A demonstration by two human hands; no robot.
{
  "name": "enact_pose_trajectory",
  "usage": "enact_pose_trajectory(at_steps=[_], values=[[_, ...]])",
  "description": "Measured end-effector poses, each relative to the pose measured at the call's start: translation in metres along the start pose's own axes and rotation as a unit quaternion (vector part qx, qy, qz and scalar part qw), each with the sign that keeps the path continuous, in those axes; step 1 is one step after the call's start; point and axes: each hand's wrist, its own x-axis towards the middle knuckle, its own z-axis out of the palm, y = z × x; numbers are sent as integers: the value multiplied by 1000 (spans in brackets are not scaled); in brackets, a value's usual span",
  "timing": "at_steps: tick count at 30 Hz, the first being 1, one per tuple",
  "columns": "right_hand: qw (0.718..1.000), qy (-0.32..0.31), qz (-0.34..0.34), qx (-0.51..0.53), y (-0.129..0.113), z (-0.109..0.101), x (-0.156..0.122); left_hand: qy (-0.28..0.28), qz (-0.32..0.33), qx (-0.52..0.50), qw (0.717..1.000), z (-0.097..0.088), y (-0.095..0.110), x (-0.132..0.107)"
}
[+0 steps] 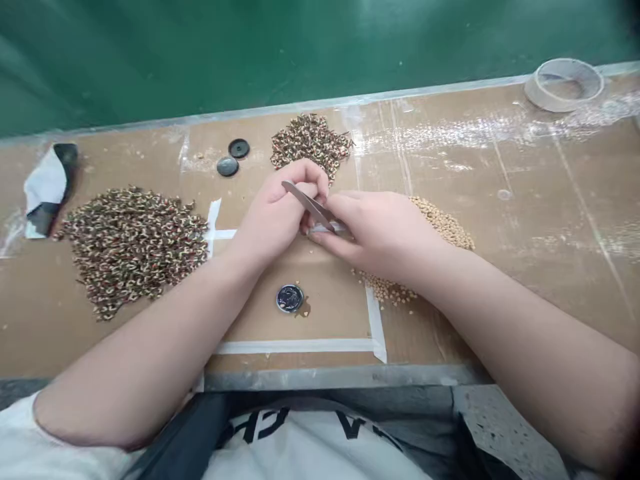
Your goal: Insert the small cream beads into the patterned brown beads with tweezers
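Note:
My left hand [283, 210] is curled with its fingertips close together over the middle of the table. Whatever small thing it may pinch is hidden. My right hand [380, 227] meets it from the right, thumb and fingers closed on thin dark metal tweezers [309, 203]. The tweezers slant across the front of the left fingers. Under my right wrist lies a heap of small tan pellets [445, 223], partly covered by the hand. Just beyond my left fingers is a smaller pile of cream, red and dark bits [310, 141]. Nearer me sits a shallow round dish [290, 298] with dark, shiny contents.
A larger pile of the same mixed bits [137, 247] spreads at left, beside a black-and-white packet [47, 190]. Two dark round caps [233, 157] lie behind. White tape strips [300, 346] mark the brown tabletop. A tape roll [565, 85] rests by the green wall [320, 53].

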Motion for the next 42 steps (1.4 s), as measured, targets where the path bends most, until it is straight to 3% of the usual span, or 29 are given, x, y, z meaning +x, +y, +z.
enact_pose_trajectory(at_steps=[15, 33, 38, 42], values=[[1000, -3, 5, -5, 1, 0, 1, 8, -40, 5, 999, -1, 7, -3], [1000, 3, 6, 13, 3, 0, 2, 5, -31, -2, 999, 1, 10, -4], [998, 10, -3, 60, 5, -1, 3, 25, -34, -17, 999, 1, 10, -4], [986, 50, 11, 158, 6, -1, 2, 56, -34, -74, 995, -1, 5, 0]])
